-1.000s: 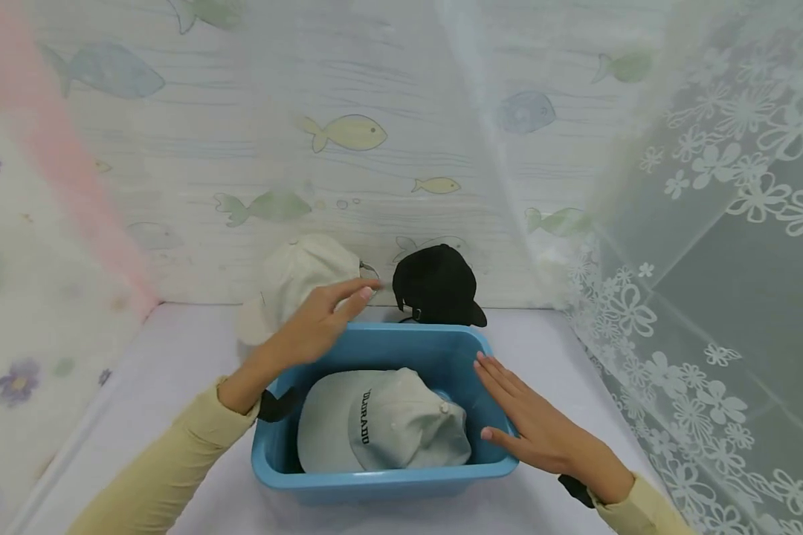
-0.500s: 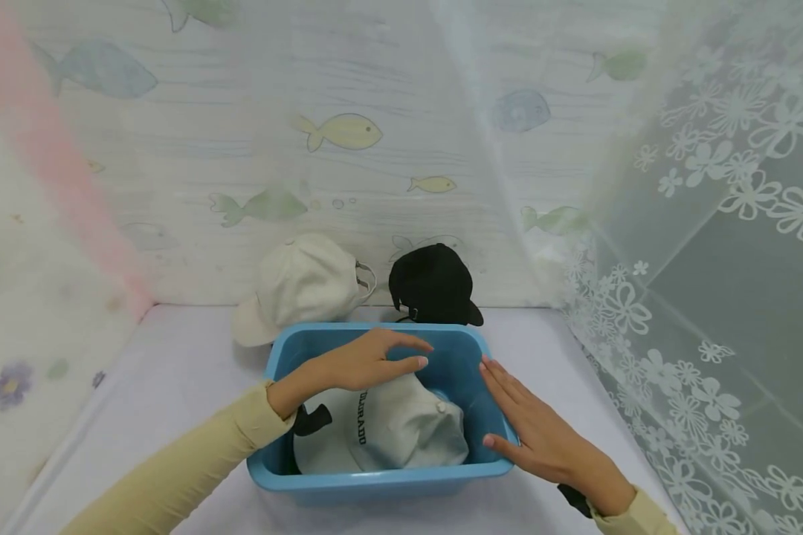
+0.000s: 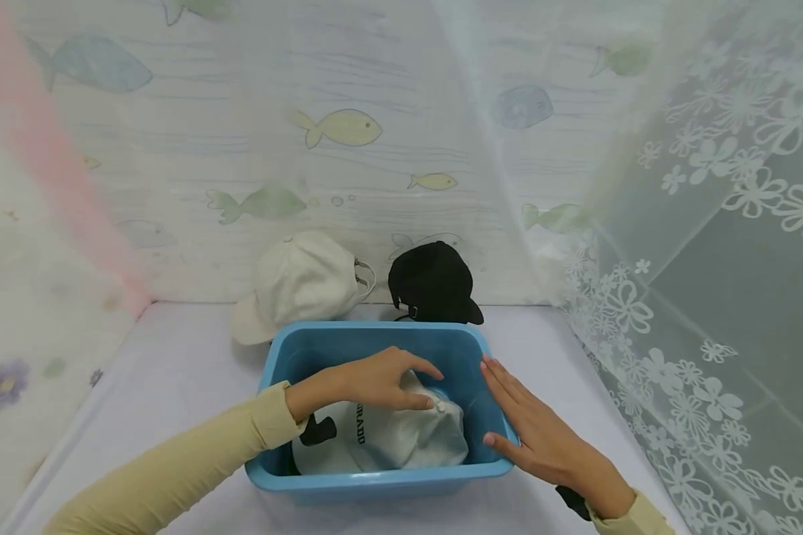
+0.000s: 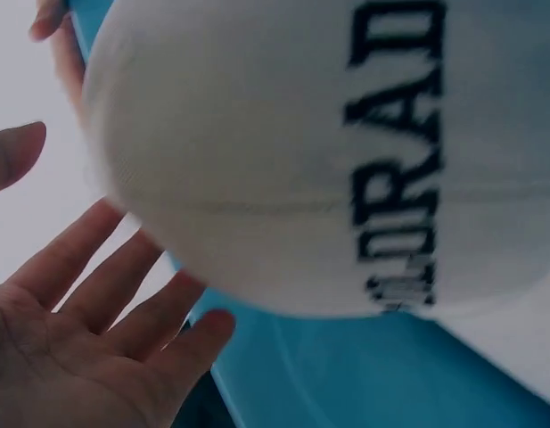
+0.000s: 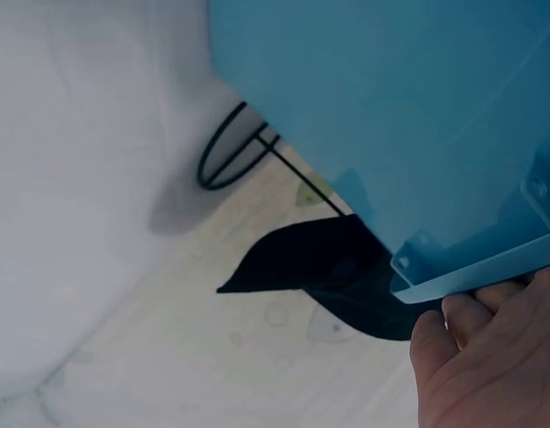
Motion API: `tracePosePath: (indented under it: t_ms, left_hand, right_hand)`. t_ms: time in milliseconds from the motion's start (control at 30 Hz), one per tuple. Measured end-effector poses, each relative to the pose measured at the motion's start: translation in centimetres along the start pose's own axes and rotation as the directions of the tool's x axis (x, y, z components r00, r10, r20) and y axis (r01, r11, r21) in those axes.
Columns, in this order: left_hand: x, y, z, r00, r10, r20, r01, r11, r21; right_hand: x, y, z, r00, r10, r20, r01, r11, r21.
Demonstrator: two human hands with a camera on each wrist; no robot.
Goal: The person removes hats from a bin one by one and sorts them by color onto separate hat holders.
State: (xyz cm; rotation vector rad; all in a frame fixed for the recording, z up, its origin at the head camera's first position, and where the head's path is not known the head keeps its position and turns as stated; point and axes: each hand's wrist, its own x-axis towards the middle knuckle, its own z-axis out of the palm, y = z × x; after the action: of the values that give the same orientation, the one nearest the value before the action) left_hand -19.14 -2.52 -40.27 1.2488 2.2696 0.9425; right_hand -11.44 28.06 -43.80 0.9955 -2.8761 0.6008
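A pale grey cap (image 3: 408, 438) with dark lettering across its front lies on its side in a blue plastic tub (image 3: 388, 477). My left hand (image 3: 381, 380) reaches in over this cap, thumb and fingers spread apart. In the left wrist view, those fingertips come right up to the crown of the lettered cap (image 4: 248, 160). My right hand (image 3: 531, 423) rests along the tub's right rim with its fingers straight. Its fingers also show under the rim in the right wrist view.
Behind the tub stand a cream cap (image 3: 308, 279) at left and a black cap (image 3: 433, 282) at right. A black wire stand (image 5: 230, 160) shows beside the black cap. A fish-patterned curtain (image 3: 375, 171) hangs behind the white-covered table (image 3: 174, 371).
My left hand has come down and to the right, from in front of the cream cap into the tub above the grey cap. The right hand stays at the rim.
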Motion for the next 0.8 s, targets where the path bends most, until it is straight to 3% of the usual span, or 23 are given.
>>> tracePosePath:
  t_ms: [200,467,800]
  left_hand:
    - [0.3,-0.3,0.9,0.999,-0.004,0.033,0.003,1.0,0.029]
    - [0.4,-1.0,2.1,0.998,0.027,-0.055,-0.027,1.0,0.004]
    - [0.7,-1.1,2.9,0.997,0.041,-0.061,-0.041,0.999,-0.01]
  right_hand:
    - [0.0,-0.1,0.1,1.0,0.013,-0.008,-0.013,1.0,0.002]
    - [0.2,-0.1,0.1,1.0,0.0,-0.01,0.0,1.0,0.023]
    - [0.0,-0.1,0.3,1.0,0.008,-0.02,-0.007,0.999,0.049]
